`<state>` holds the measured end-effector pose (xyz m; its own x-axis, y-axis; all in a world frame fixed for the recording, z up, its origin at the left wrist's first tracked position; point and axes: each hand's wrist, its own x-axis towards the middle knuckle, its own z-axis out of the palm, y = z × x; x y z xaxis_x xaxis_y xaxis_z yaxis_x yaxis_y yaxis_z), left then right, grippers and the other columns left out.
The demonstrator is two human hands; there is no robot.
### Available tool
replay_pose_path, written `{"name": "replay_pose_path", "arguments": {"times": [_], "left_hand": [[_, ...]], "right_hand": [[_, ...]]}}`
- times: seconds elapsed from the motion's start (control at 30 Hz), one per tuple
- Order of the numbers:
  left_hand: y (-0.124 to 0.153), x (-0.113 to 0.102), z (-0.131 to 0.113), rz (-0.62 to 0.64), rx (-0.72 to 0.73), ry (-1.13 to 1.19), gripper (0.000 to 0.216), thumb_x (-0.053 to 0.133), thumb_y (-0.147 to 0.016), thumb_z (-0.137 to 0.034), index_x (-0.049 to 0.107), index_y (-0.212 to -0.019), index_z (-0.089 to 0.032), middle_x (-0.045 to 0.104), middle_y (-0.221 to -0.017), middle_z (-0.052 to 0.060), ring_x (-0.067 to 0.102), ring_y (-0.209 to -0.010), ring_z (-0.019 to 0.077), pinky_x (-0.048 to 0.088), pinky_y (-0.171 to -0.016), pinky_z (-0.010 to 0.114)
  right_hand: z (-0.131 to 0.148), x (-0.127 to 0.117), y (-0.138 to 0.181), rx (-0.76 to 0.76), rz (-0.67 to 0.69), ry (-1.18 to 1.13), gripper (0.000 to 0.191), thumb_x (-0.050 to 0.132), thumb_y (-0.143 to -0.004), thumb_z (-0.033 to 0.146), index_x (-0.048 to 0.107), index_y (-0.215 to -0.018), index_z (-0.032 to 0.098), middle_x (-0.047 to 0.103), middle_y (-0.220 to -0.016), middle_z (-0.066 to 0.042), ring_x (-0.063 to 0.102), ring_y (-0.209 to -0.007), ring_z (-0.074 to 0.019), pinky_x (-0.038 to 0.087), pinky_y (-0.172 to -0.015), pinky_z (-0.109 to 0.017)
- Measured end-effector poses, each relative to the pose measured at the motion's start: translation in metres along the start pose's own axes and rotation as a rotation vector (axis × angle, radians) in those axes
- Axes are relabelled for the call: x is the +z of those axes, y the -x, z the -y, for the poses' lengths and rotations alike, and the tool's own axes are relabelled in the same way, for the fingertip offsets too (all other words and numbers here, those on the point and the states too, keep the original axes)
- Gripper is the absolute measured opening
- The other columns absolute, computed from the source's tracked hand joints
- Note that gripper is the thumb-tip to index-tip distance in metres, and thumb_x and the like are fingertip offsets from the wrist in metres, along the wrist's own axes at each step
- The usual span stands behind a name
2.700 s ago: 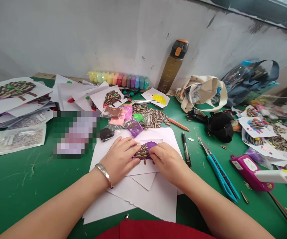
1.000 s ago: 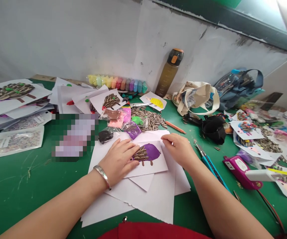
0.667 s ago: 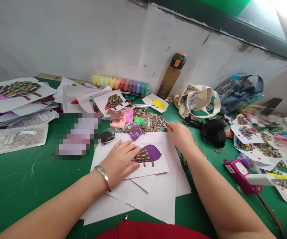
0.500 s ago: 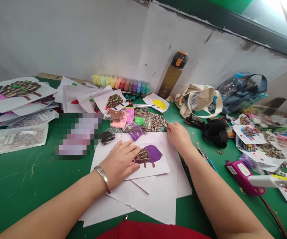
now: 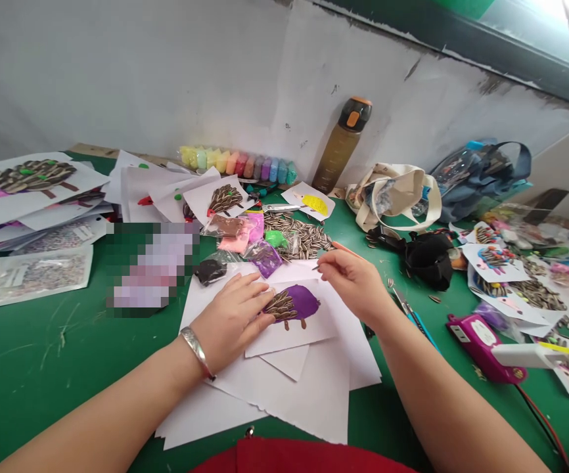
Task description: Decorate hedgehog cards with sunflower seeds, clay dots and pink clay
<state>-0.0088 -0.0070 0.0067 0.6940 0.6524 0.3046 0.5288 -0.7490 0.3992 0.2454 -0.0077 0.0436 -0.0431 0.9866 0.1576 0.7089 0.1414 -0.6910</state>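
A white paper card (image 5: 309, 328) lies on several loose white sheets in front of me. On it sits a purple clay hedgehog (image 5: 300, 301), its left half covered with striped sunflower seeds. My left hand (image 5: 228, 320) lies flat on the card's left part, fingers spread, fingertips at the seeded side. My right hand (image 5: 351, 280) hovers just right of the card, thumb and forefinger pinched on a sunflower seed (image 5: 317, 267). A heap of sunflower seeds (image 5: 298, 235) lies just beyond the card.
Small bags of coloured clay (image 5: 245, 236) sit left of the seed heap. A row of clay blocks (image 5: 238, 161) and a brown bottle (image 5: 341, 144) stand by the wall. Finished cards (image 5: 23, 184) are piled at the left; a glue gun (image 5: 501, 345), a blue cutter (image 5: 415, 318) and bags at the right.
My right hand left the hedgehog, reached to the seed heap, and has come back toward the card with a seed pinched in its fingers. My left hand stayed on the card.
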Motion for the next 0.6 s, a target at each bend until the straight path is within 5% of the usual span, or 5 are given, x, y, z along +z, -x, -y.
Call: {"name": "replay_pose_path", "arguments": {"times": [0.27, 0.6], "left_hand": [[0.005, -0.01, 0.011, -0.042, -0.016, -0.039, 0.033, 0.04, -0.095, -0.024, 0.067, -0.114, -0.019, 0.066, -0.117, 0.009, 0.052, -0.121, 0.0265, 0.043, -0.105, 0.047], [0.006, -0.023, 0.0, 0.186, 0.02, -0.129, 0.026, 0.045, -0.095, -0.027, 0.069, -0.102, -0.024, 0.066, -0.112, 0.007, 0.049, -0.12, 0.0313, 0.036, -0.104, 0.056]], "right_hand": [[0.008, 0.019, 0.018, -0.071, 0.075, -0.025, 0.028, 0.047, -0.084, 0.013, 0.069, -0.095, 0.024, 0.067, -0.09, -0.002, 0.061, -0.084, -0.0167, 0.047, -0.074, -0.029], [0.018, 0.027, 0.022, -0.221, 0.192, 0.089, 0.032, 0.045, -0.084, 0.005, 0.071, -0.096, 0.021, 0.062, -0.087, -0.005, 0.057, -0.079, -0.0161, 0.045, -0.072, -0.028]]}}
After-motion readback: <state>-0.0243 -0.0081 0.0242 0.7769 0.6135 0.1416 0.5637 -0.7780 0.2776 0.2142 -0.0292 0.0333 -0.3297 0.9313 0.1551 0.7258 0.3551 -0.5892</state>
